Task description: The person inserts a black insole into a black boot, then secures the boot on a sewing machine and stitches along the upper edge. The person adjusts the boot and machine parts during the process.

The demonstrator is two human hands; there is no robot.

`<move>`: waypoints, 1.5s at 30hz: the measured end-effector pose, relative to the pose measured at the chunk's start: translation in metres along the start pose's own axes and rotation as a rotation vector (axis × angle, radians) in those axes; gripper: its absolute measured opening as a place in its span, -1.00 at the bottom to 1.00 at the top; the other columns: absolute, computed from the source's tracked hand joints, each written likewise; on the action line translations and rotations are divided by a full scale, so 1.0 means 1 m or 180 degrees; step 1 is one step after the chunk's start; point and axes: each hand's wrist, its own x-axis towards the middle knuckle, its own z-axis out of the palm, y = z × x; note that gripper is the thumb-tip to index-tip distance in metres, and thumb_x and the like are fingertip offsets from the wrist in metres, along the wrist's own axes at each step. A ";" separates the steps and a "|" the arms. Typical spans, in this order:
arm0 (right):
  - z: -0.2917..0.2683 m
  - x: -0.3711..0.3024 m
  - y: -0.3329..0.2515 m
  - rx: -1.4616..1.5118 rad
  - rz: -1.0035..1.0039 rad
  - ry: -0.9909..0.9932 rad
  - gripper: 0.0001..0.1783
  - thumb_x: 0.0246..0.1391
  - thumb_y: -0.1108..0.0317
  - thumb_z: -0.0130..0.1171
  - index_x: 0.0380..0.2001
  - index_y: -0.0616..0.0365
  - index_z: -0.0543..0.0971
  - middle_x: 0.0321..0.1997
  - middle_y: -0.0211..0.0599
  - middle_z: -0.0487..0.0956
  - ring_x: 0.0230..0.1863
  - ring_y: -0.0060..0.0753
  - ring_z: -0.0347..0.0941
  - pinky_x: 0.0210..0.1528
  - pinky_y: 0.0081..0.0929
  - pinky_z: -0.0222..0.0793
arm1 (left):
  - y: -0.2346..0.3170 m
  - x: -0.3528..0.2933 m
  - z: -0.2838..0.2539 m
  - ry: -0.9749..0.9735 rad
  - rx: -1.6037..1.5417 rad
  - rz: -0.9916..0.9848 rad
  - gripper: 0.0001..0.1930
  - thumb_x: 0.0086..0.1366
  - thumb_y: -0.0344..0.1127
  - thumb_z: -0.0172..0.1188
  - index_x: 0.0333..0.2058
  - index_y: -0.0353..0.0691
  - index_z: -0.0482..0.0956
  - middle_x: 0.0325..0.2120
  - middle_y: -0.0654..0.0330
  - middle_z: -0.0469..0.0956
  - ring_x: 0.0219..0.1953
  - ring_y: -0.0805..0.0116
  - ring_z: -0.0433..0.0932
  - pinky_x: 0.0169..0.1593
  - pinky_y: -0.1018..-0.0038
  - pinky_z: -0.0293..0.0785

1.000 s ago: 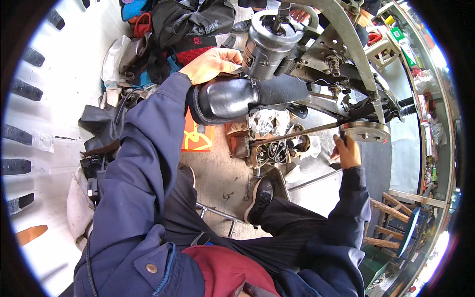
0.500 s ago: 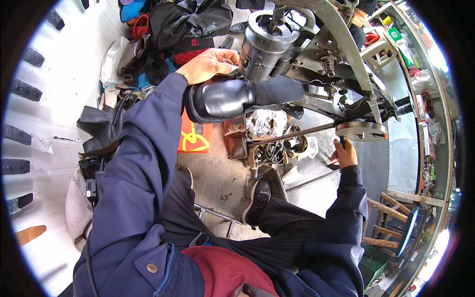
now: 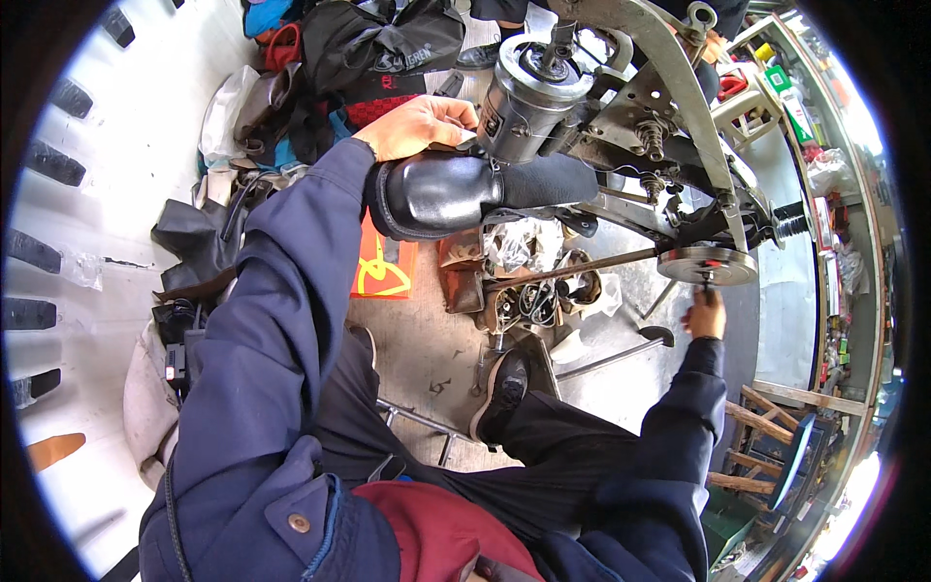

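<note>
In the head view, I have the left hand (image 3: 417, 128) at the upper middle of the frame, its fingers pinched narrowly on the upper edge of a glossy black shoe (image 3: 448, 194), just beside the machine's metal cylinder (image 3: 529, 107). The shoe lies across the middle of the upper half, its rounded end toward the left and its softer dark part running right, below the cylinder.

Right of centre, I see the right hand (image 3: 705, 315) just below the round handwheel (image 3: 708, 265). Its fingers are curled near the wheel's short handle, but they are small and blurred, so I cannot tell whether they grip it.

Below the shoe I make out a red-orange item with yellow shapes (image 3: 386, 272) and clear plastic (image 3: 524, 242). A black bag (image 3: 378, 44) sits at the upper left, and a blue-topped wooden stool (image 3: 793, 461) stands at the lower right.
</note>
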 end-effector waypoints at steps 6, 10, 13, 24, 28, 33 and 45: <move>0.033 -0.060 -0.058 0.0364 -0.0795 -0.1549 -0.70 0.31 0.18 0.12 -0.23 0.27 0.51 -0.62 -0.30 0.52 -0.66 -0.51 0.49 -0.61 -0.53 0.42 | 0.000 0.002 -0.002 0.0017 -0.0009 -0.0090 -0.89 0.29 -0.45 0.15 -0.23 -0.28 0.58 -0.35 0.36 0.58 -0.30 0.61 0.50 -0.13 0.63 0.41; -0.028 -0.053 -0.084 0.0785 -0.1431 -0.0284 -0.75 0.30 0.21 0.14 -0.28 0.22 0.55 -0.64 -0.39 0.49 -0.65 -0.57 0.44 -0.61 -0.60 0.33 | 0.001 0.002 -0.005 -0.0012 0.0072 -0.0216 -0.89 0.29 -0.43 0.17 -0.24 -0.27 0.59 -0.37 0.35 0.58 -0.30 0.60 0.50 -0.12 0.62 0.41; -0.051 -0.021 -0.064 0.0732 -0.1126 0.0310 -0.75 0.29 0.22 0.14 -0.39 0.18 0.49 -0.66 -0.43 0.43 -0.69 -0.59 0.38 -0.67 -0.56 0.23 | 0.000 0.003 -0.007 -0.0024 -0.0017 -0.0257 -0.88 0.28 -0.43 0.18 -0.22 -0.27 0.60 -0.37 0.34 0.58 -0.30 0.59 0.50 -0.11 0.62 0.41; 0.042 -0.027 -0.011 -0.0456 -0.0471 -0.0756 -0.71 0.25 0.22 0.15 -0.17 0.27 0.50 -0.61 -0.22 0.53 -0.70 -0.39 0.49 -0.66 -0.36 0.38 | -0.014 -0.001 -0.010 0.0100 -0.0303 0.0001 -0.72 0.40 -0.16 0.18 -0.10 -0.25 0.56 -0.20 0.24 0.59 -0.13 0.47 0.56 0.05 0.53 0.44; 0.050 -0.043 -0.030 -0.0559 -0.0497 -0.0790 -0.61 0.24 0.14 0.14 -0.15 0.32 0.50 -0.60 -0.14 0.56 -0.68 -0.36 0.53 -0.63 -0.36 0.43 | -0.015 -0.016 -0.007 0.0583 -0.0476 -0.0157 -0.49 0.45 0.09 0.05 0.01 -0.30 0.49 -0.04 0.04 0.56 0.05 0.26 0.56 0.24 0.41 0.40; 0.038 -0.045 -0.044 -0.1700 -0.0779 -0.0816 -0.41 0.15 -0.13 0.18 -0.14 0.28 0.55 -0.54 -0.09 0.62 -0.58 -0.25 0.60 -0.45 -0.30 0.52 | -0.005 -0.040 0.005 0.1294 -0.1416 -0.0116 -0.33 0.41 0.24 0.03 0.14 -0.29 0.40 0.08 -0.13 0.49 0.18 0.07 0.49 0.27 0.21 0.42; 0.032 -0.142 -0.139 0.0086 -0.2001 -0.0683 -0.80 0.20 0.35 0.27 -0.23 0.27 0.67 -0.42 -0.35 0.67 -0.35 -0.62 0.58 -0.23 -0.62 0.48 | -0.071 -0.128 0.103 0.3069 -0.1761 -0.0669 -0.78 0.35 -0.13 0.15 -0.11 -0.04 0.46 -0.33 0.21 0.60 -0.31 0.21 0.65 -0.44 0.21 0.56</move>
